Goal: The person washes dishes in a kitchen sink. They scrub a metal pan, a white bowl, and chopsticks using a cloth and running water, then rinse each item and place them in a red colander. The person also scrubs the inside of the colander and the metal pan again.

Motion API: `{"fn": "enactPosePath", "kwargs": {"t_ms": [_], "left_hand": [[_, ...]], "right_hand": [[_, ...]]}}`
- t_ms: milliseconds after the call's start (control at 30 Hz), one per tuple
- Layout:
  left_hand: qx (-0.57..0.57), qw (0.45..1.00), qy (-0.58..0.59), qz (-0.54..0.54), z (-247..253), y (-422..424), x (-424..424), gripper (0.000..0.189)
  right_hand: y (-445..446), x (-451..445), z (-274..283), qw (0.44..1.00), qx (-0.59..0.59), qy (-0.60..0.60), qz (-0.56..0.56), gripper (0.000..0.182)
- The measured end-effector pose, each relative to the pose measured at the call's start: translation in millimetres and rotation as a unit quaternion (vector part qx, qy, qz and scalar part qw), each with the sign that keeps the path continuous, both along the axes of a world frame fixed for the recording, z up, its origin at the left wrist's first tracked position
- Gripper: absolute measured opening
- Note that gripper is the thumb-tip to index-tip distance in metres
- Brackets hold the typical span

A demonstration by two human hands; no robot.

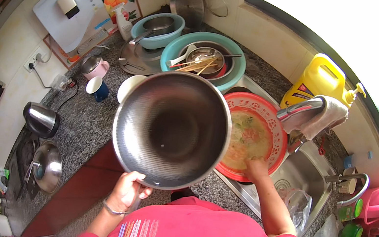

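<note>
My left hand grips a dark wok at its near edge, where the handle would be; the handle itself is hidden in the fist. The wok's bare, ribbed inner side faces me, tilted up above the counter. My right hand reaches into a red patterned basin of cloudy liquid with bits of food afloat. Its fingertips are under the surface or behind the palm, so what they hold is hidden. The basin rests over the left part of a steel sink.
A turquoise basin with bowls and chopsticks stands behind the wok, beside a light-blue basin. A towel-draped faucet and a yellow pump jug rise at right. On the left are a blue cup, an electric kettle and a lidded pan.
</note>
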State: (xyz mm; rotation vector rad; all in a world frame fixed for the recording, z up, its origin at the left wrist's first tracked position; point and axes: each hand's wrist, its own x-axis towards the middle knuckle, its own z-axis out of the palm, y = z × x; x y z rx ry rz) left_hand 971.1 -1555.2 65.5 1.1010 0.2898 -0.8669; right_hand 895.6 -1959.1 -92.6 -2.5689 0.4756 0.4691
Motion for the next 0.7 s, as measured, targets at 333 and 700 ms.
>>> {"fn": "enactPosePath", "kwargs": {"t_ms": [333, 700], "left_hand": [[0.071, 0.979, -0.051, 0.183, -21.6, 123.5, 41.5, 0.022], [0.023, 0.963, 0.078, 0.257, -82.8, 264.7, 83.1, 0.03]], "right_hand": [[9.5, 37.8, -70.6, 0.97, -0.127, 0.048, -0.204, 0.076], [16.2, 65.7, -120.6, 0.955, -0.205, -0.004, -0.216, 0.05]]}}
